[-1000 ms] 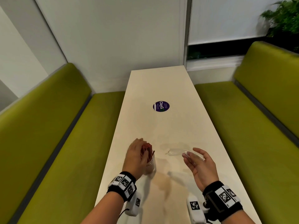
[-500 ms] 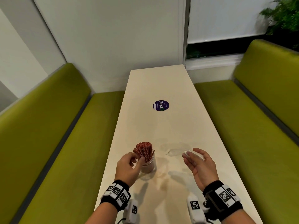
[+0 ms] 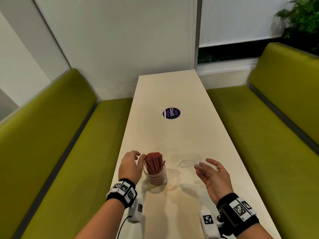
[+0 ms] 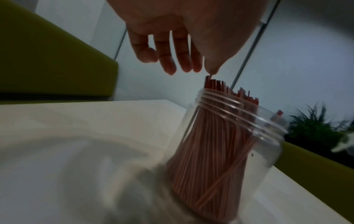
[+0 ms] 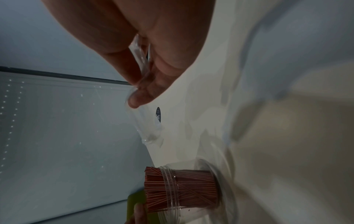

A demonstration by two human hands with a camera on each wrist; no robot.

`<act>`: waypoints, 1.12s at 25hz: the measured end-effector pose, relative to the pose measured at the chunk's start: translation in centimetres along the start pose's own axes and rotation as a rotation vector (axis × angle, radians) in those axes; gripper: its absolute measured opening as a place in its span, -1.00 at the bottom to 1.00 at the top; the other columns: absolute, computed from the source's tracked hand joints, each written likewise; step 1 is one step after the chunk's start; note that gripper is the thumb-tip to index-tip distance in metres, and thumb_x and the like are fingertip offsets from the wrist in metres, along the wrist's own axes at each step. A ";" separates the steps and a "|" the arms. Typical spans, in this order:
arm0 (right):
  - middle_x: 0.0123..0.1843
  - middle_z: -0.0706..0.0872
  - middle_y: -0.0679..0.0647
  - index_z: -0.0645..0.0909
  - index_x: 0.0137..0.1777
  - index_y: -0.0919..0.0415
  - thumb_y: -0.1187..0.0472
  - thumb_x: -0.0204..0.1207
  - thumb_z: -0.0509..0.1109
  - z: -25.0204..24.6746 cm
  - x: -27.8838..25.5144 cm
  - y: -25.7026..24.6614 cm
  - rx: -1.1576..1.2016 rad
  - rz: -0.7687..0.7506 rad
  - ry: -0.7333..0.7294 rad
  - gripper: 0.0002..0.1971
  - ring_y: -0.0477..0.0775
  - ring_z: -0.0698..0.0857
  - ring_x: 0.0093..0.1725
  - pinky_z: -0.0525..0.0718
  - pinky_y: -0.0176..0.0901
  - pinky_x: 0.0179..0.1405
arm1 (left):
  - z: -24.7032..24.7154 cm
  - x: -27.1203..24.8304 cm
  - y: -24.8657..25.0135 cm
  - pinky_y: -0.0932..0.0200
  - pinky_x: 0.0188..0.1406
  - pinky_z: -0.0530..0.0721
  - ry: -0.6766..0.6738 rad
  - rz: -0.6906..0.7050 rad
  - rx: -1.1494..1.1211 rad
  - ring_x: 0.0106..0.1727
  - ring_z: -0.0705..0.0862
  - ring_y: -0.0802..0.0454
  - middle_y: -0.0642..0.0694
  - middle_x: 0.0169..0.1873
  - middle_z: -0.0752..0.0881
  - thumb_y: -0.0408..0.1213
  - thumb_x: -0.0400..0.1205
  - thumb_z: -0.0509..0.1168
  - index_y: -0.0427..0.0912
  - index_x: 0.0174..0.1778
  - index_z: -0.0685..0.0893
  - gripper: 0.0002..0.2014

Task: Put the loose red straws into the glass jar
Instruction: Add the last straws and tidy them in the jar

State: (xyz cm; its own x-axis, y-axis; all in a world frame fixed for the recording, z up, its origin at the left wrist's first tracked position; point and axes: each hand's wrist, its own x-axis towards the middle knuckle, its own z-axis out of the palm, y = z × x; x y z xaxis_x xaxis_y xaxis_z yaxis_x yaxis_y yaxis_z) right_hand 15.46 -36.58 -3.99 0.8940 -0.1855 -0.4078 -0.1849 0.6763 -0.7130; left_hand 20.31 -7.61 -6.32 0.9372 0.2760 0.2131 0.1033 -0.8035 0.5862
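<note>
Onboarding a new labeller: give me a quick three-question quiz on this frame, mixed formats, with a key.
1. True or false: the red straws stand inside the glass jar.
2. The right hand holds: A) a clear plastic piece, B) a red straw, C) nothing.
3. Fill in: the left hand is beside the jar with its fingers ____.

Key
1. True: the bundle stands in the jar and sticks out above its threaded rim.
2. A: a clear plastic piece sits between thumb and fingers.
3. Relaxed: in the left wrist view they hang loosely, gripping nothing.
</note>
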 end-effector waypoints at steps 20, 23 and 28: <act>-0.03 0.77 0.38 0.57 0.15 0.27 0.53 0.56 0.39 -0.5 -0.7 -0.1 0.016 0.005 0.022 -0.76 0.28 0.81 -0.12 0.85 -0.16 -0.22 | 3.6 0.1 3.6 0.23 0.37 0.47 -0.180 0.051 -0.129 0.41 0.59 -0.08 -0.07 0.39 0.61 -0.14 0.72 0.27 -0.10 0.41 0.58 -0.66; -0.01 0.77 0.39 0.57 0.15 0.27 0.52 0.57 0.39 -0.8 -0.9 -0.2 0.016 0.006 0.034 -0.76 0.27 0.82 -0.11 0.85 -0.16 -0.21 | 3.5 0.0 3.5 0.19 0.44 0.46 -0.179 0.104 -0.070 0.42 0.57 -0.09 -0.11 0.38 0.64 -0.21 0.76 0.17 -0.14 0.43 0.58 -0.67; -0.01 0.78 0.39 0.58 0.15 0.26 0.53 0.56 0.39 -0.9 -1.3 -0.2 0.011 0.013 0.050 -0.75 0.25 0.82 -0.12 0.84 -0.16 -0.23 | 3.3 -0.1 3.9 -0.05 0.75 0.01 -0.228 0.280 0.312 0.75 0.09 -0.14 -0.13 0.71 0.26 0.02 0.78 0.00 -0.03 0.68 0.29 -0.48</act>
State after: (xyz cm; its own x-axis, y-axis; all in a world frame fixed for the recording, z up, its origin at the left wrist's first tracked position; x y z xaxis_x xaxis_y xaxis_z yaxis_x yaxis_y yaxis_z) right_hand 13.93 -37.14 -3.84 0.8702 -0.2117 -0.4450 -0.1916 0.6865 -0.7014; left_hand 21.68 -12.52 -6.61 0.9889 -0.0679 0.1321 -0.1008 -0.9602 0.2606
